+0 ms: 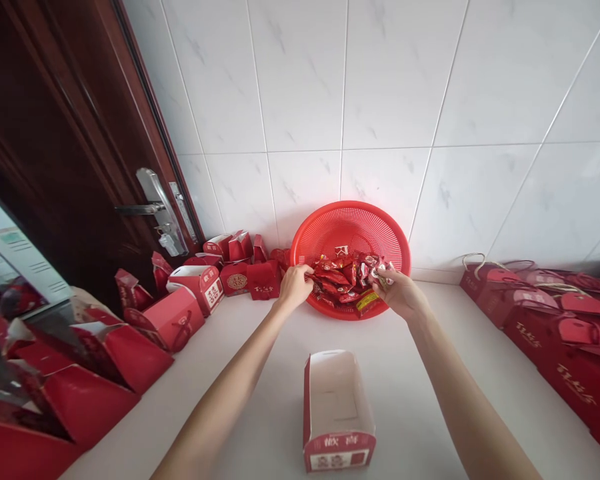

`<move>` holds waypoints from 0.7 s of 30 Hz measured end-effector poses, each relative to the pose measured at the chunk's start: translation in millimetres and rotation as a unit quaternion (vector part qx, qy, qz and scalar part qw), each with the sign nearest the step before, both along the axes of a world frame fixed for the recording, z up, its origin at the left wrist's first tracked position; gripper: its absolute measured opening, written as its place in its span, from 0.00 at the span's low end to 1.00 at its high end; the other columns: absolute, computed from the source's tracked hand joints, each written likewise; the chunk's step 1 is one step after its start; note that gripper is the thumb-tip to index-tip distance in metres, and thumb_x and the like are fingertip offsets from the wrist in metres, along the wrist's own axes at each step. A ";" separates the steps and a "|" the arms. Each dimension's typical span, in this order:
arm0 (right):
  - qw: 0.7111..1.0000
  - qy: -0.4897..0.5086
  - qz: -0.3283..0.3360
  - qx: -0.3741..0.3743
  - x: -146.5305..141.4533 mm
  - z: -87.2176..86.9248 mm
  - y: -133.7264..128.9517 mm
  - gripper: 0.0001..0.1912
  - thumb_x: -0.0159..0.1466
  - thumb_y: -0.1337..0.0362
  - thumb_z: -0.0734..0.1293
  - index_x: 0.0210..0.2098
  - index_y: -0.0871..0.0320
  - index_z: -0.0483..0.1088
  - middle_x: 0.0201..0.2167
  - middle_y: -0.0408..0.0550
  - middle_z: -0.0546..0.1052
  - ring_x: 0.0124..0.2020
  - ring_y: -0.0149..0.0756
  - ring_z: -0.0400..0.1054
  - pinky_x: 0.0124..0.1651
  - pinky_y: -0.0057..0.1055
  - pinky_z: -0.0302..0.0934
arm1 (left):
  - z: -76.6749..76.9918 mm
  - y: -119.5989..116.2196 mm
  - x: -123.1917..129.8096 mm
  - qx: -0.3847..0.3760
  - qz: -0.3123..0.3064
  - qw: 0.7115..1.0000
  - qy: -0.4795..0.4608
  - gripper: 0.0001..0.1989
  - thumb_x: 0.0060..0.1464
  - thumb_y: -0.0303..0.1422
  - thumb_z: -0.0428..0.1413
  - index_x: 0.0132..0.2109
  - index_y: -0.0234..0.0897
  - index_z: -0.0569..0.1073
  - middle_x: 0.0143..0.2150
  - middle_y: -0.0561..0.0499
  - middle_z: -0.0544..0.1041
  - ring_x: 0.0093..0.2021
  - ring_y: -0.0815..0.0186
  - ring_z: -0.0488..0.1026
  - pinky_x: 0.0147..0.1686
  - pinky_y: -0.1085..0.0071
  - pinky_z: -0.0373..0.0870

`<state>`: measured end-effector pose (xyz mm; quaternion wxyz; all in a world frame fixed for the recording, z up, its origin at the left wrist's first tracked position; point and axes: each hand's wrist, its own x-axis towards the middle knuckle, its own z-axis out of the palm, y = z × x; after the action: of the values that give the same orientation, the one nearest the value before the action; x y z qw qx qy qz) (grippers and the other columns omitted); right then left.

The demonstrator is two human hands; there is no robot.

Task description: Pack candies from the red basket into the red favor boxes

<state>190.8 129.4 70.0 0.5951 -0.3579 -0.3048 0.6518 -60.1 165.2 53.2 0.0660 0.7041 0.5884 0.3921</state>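
Observation:
A red plastic basket (347, 210) leans back against the tiled wall with a heap of red-wrapped candies (343, 273) in it. My left hand (296, 287) is at the basket's left side, its fingers closed at the edge of the heap; what they hold is hidden. On the right side, my right hand (405, 293) pinches a pale-and-red wrapped candy (380, 272) between thumb and fingers. Close to me, between my forearms, stands an open red carton (337, 400) with a white inside and nothing in it.
Red gift boxes (173, 317), several with raised flaps, line the left side of the white tabletop (260, 387). A row of closed red boxes (540, 327) with cord handles runs along the right. A dark wooden door (70, 133) with a metal handle stands at the left.

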 end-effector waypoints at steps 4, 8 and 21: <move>1.000 -0.014 0.016 -0.005 -3.2 -10.4 -4.3 0.11 0.49 0.71 0.76 0.27 0.54 0.71 0.29 0.43 0.81 0.33 0.34 0.76 0.28 0.26 0.68 | -10.8 -11.8 -0.5 -0.012 0.016 0.996 0.091 0.19 0.44 0.15 0.55 0.40 0.37 0.82 0.43 0.42 0.82 0.49 0.48 0.74 0.52 0.56 0.69; 0.999 -0.031 0.027 -0.013 -6.2 -22.5 -11.5 0.11 0.48 0.70 0.75 0.28 0.54 0.73 0.33 0.46 0.82 0.31 0.36 0.75 0.24 0.27 0.65 | -17.8 -19.5 7.2 -0.022 0.026 0.988 0.149 0.19 0.47 0.18 0.55 0.43 0.39 0.81 0.46 0.43 0.81 0.50 0.50 0.72 0.51 0.57 0.67; 0.997 -0.068 0.024 0.035 -22.1 -66.7 -58.0 0.20 0.43 0.60 0.80 0.33 0.56 0.74 0.31 0.44 0.81 0.31 0.35 0.74 0.30 0.27 0.63 | -27.5 -29.9 29.5 -0.028 0.049 0.980 0.189 0.11 0.53 0.25 0.55 0.41 0.39 0.79 0.51 0.40 0.77 0.56 0.46 0.66 0.54 0.53 0.62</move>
<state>168.7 71.3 3.3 0.5695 -0.3730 -0.3758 0.6288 -30.6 135.3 25.7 -0.0461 0.7336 0.6349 0.2379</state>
